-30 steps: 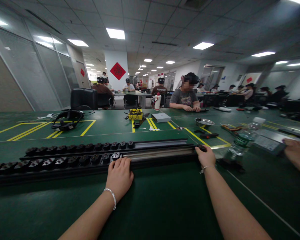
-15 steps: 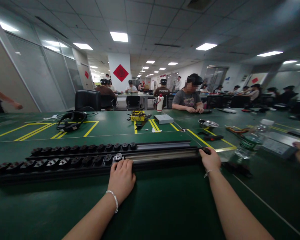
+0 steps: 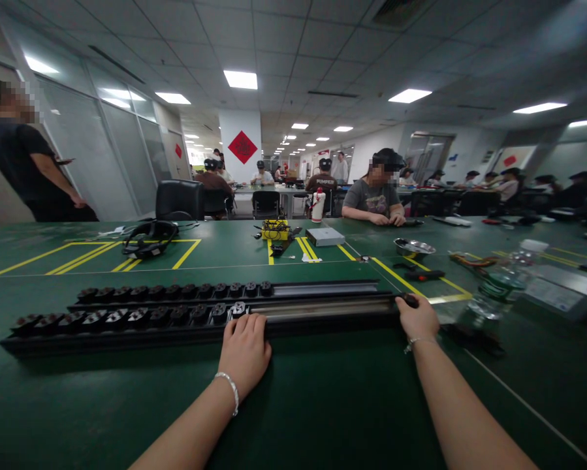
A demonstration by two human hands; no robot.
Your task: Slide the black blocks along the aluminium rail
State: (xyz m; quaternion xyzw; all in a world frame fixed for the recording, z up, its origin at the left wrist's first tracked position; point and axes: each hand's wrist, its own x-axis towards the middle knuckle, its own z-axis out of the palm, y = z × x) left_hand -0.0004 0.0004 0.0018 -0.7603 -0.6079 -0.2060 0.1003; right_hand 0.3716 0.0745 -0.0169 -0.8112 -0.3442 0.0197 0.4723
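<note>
- As the view has turned a bit to the left, a walker in dark clothes (image 3: 23,160) has come into sight there; the two hands have stayed put, so the work looks about the same.
- The near rail (image 3: 126,341) lies on the green table (image 3: 141,405), with black knobs (image 3: 137,318) in a row on its left part. The far rail (image 3: 325,287) lies just behind it.
- The left hand (image 3: 245,349) rests on the near rail's front edge, fingers together, by the shiny last knob (image 3: 238,309). Whether it pinches anything, one cannot tell.
- A bare, shiny strip (image 3: 322,309) runs between the hands.
- The right hand (image 3: 419,321) pinches a small dark piece (image 3: 410,300) at the near rail's right end.
- Farther right stands a bottle (image 3: 496,287), well clear of the rail.
</note>
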